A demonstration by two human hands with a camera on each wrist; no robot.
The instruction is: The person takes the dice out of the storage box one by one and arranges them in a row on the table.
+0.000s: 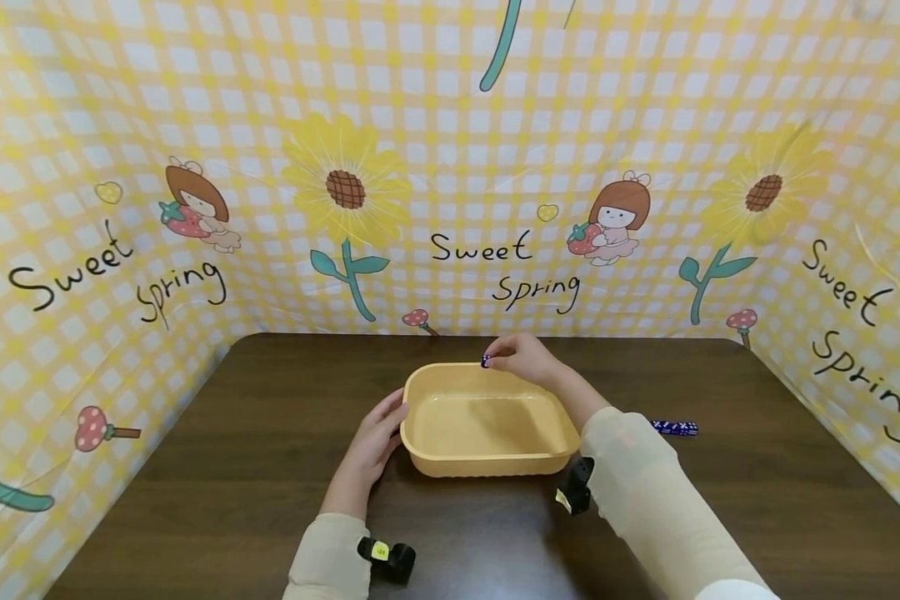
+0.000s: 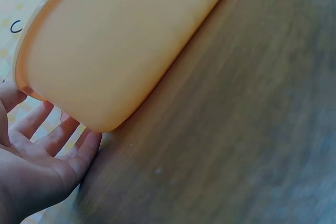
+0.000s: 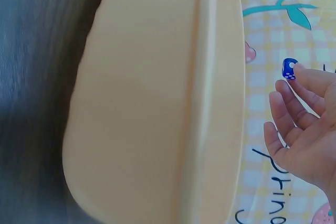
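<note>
A yellow rectangular plastic basin [image 1: 487,465] with rounded corners stands in the middle of the table. My left hand [image 1: 376,435] rests against its left end, the fingers spread along the outer wall, as the left wrist view also shows [image 2: 47,156]. Above the basin's back rim, my right hand [image 1: 523,360] pinches a small blue die [image 3: 289,69] with white dots between thumb and fingertip. In the right wrist view the other fingers [image 3: 283,116] are loosely spread beside it.
A short row of blue dice [image 1: 675,427] with white dots lies to the right of the basin, partly behind the right sleeve [image 1: 637,467]. The dark wooden table [image 1: 285,417] is enclosed by a yellow checked cloth [image 1: 450,167].
</note>
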